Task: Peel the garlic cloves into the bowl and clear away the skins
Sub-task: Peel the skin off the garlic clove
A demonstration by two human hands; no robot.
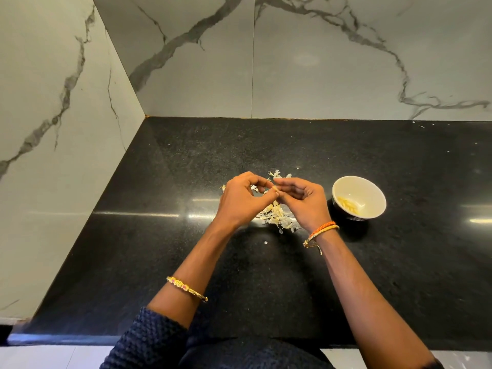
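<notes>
My left hand (243, 198) and my right hand (303, 199) meet above the black counter and pinch a small garlic clove (275, 189) between their fingertips. Under and behind the hands lies a pile of pale garlic skins (275, 217), with more skins (277, 173) beyond the fingers. To the right of my right hand stands a white bowl (372, 187) holding several peeled cloves (348, 205). Most of the clove is hidden by my fingers.
The black stone counter (165, 235) fills a corner between marble walls: the left wall (53, 129) and the back wall (292, 75). A lone skin scrap (265, 242) lies near my forearms. The counter's front edge (80, 339) runs across the bottom.
</notes>
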